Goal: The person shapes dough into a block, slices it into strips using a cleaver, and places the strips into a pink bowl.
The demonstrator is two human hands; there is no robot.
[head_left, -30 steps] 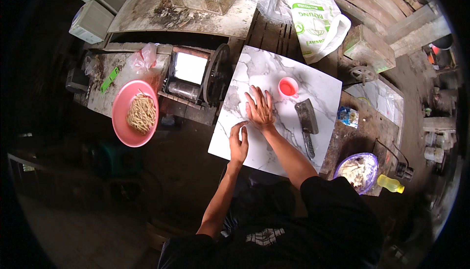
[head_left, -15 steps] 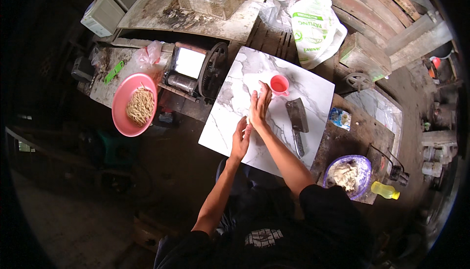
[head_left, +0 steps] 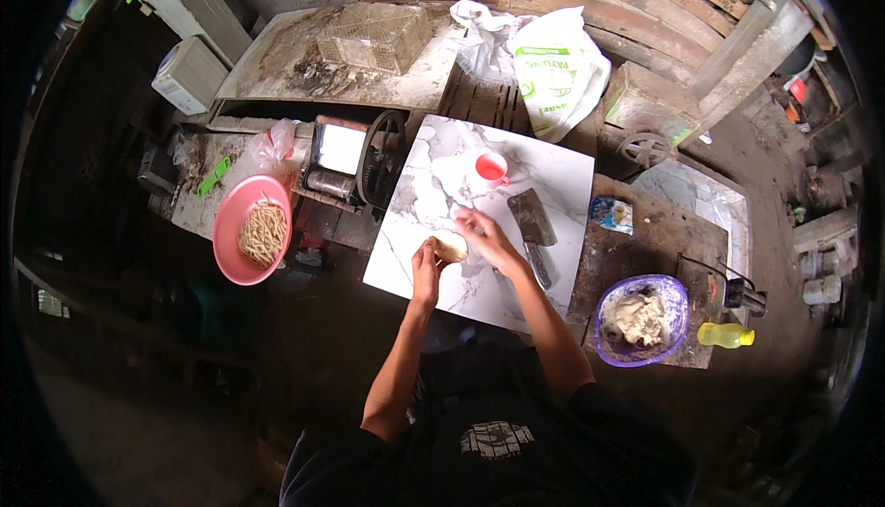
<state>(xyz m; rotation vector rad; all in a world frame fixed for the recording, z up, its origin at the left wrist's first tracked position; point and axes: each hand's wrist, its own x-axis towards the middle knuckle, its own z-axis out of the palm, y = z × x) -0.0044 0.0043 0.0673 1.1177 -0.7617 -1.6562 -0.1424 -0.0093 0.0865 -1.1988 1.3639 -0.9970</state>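
A small pale lump of dough (head_left: 451, 246) lies on the white marbled slab (head_left: 433, 189). My left hand (head_left: 426, 267) cups it from the near left, fingers curled against its side. My right hand (head_left: 489, 238) rests on its right side with the fingers spread over it. A red cup (head_left: 491, 168) stands on the slab beyond my hands. A flat metal scraper with a dark handle (head_left: 533, 223) lies on the slab to the right of my right hand.
A pink bowl of yellow noodles (head_left: 249, 230) sits at the left. A hand-crank noodle machine (head_left: 355, 161) stands beside the slab. At the right are a purple bowl of dough (head_left: 641, 319), a yellow bottle (head_left: 726, 334) and a small blue packet (head_left: 611, 214). White sacks (head_left: 551, 66) lie behind.
Both hands have drawn together around the dough lump; earlier they lay flat on the slab, the right one further out. The view has also shifted.
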